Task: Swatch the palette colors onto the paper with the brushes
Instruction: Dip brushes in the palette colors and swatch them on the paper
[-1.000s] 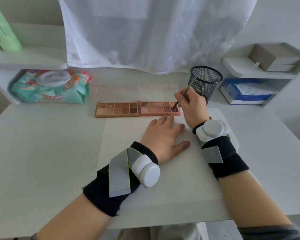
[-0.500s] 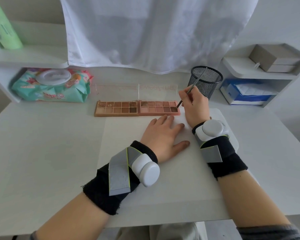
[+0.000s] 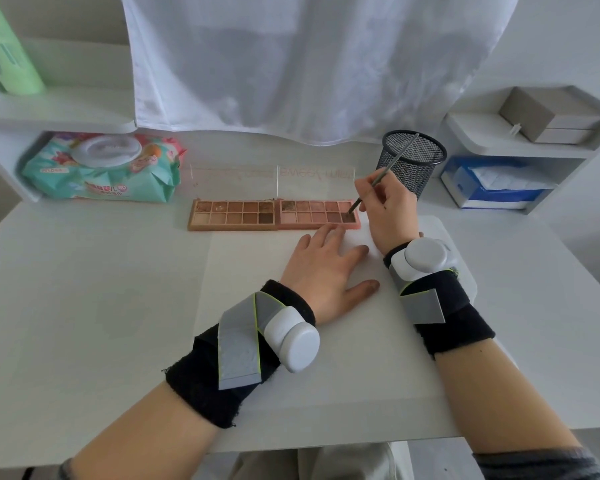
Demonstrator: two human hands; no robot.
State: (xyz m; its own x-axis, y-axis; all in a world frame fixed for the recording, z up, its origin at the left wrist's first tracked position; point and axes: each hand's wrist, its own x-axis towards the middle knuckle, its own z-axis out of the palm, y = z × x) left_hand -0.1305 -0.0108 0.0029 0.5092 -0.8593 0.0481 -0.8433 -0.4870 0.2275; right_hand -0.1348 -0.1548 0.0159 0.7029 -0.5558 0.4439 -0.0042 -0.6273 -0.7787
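Observation:
Two eyeshadow palettes lie side by side at the back of the table, a brown one [image 3: 232, 215] on the left and a pink one [image 3: 312, 213] on the right, both with clear lids open. My right hand [image 3: 387, 206] pinches a thin grey brush [image 3: 383, 174], whose tip sits in the dark pan at the pink palette's lower right corner. A white sheet of paper [image 3: 257, 306] lies in front of the palettes. My left hand [image 3: 326, 271] rests flat on the paper with its fingers straight, fingertips near the pink palette.
A black mesh pen cup [image 3: 413, 161] stands just behind my right hand. A pack of wet wipes [image 3: 101, 168] lies at the back left under a shelf. A blue tissue box [image 3: 492, 185] and grey box [image 3: 548, 116] sit on the right shelves. White cloth [image 3: 309, 64] hangs behind.
The brush tip lifted slightly off the pan, then came back down into the dark corner pan. My left hand has stayed flat on the paper.

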